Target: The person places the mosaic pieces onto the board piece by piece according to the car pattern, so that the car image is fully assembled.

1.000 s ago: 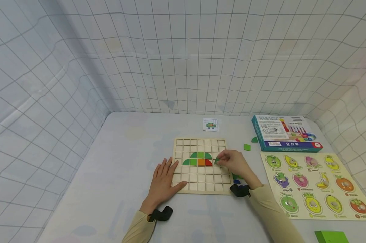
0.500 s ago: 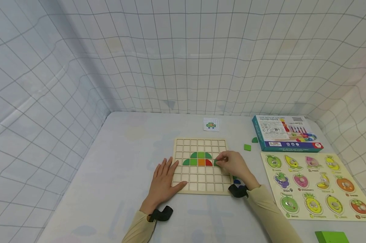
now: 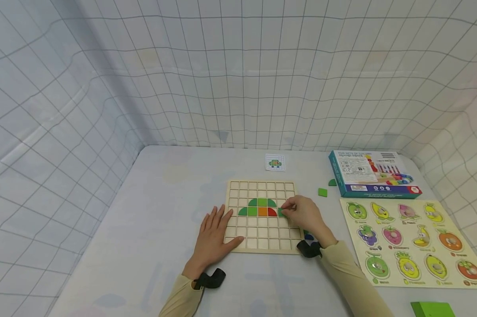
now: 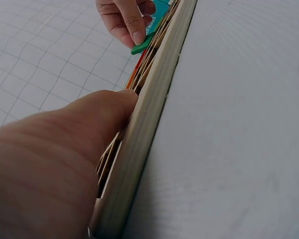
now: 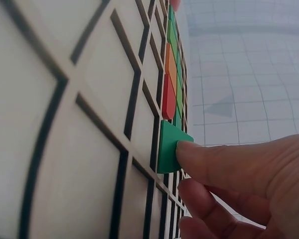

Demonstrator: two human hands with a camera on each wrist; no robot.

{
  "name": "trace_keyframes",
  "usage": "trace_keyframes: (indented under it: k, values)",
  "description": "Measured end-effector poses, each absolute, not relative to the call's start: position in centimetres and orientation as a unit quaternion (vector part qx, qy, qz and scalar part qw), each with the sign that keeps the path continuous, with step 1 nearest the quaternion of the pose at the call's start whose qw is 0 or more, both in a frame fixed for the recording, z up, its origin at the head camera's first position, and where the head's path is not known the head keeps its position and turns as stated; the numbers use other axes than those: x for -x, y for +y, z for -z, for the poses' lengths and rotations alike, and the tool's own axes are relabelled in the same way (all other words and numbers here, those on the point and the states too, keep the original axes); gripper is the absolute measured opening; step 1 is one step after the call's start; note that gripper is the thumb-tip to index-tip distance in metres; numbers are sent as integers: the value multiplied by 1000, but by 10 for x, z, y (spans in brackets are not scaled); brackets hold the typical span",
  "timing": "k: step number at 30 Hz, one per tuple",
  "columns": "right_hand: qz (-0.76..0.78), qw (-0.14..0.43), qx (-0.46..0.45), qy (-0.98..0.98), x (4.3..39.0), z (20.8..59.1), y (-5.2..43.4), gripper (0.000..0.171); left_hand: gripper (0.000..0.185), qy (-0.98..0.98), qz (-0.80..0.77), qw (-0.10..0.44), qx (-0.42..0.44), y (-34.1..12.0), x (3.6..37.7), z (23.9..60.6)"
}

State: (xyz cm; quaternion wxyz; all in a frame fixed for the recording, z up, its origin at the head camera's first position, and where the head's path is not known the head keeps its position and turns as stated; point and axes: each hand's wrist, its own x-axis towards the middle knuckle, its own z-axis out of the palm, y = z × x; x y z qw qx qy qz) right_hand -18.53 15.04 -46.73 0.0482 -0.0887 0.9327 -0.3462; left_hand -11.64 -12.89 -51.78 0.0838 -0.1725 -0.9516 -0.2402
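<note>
A wooden grid board (image 3: 257, 244) lies on the table with green, orange and red tiles set in its cells. My left hand (image 3: 212, 237) rests spread over the board's left edge, its thumb (image 4: 120, 102) on the front rim in the left wrist view. With thumb and fingertips, my right hand (image 3: 305, 215) pinches a dark green quarter-round tile (image 5: 170, 147). This tile is right at a cell beside the red quarter-round tile (image 3: 271, 212), standing a little tilted above the grid in the right wrist view. An orange tile (image 3: 263, 211) sits left of the red one.
A small pattern card (image 3: 275, 163) lies behind the board. To the right are a light green square tile (image 3: 323, 192), a green rounded tile (image 3: 332, 182), a boxed toy (image 3: 375, 174) and a fruit puzzle board (image 3: 412, 242). Blue pieces (image 3: 308, 237) lie under the right wrist.
My right hand has lowered the dark green tile slightly, down to the cell beside the red one, and barely moved in the last half second. My left hand has stayed put.
</note>
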Motion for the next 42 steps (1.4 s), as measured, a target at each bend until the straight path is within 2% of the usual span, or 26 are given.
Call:
trace_keyframes:
  k: [13, 25, 34, 42]
  values:
    - [314, 40, 95, 944, 184, 468, 152, 6, 80, -949, 242, 95, 179, -129, 117, 520]
    - [350, 44, 121, 928, 178, 470, 173, 8, 81, -952, 245, 69, 170, -130, 118, 518]
    - [342, 12, 116, 933, 172, 473, 199, 11, 81, -954, 240, 65, 166, -129, 118, 516]
    - [349, 39, 102, 931, 165, 471, 220, 8, 81, -954, 241, 66, 166, -129, 117, 515]
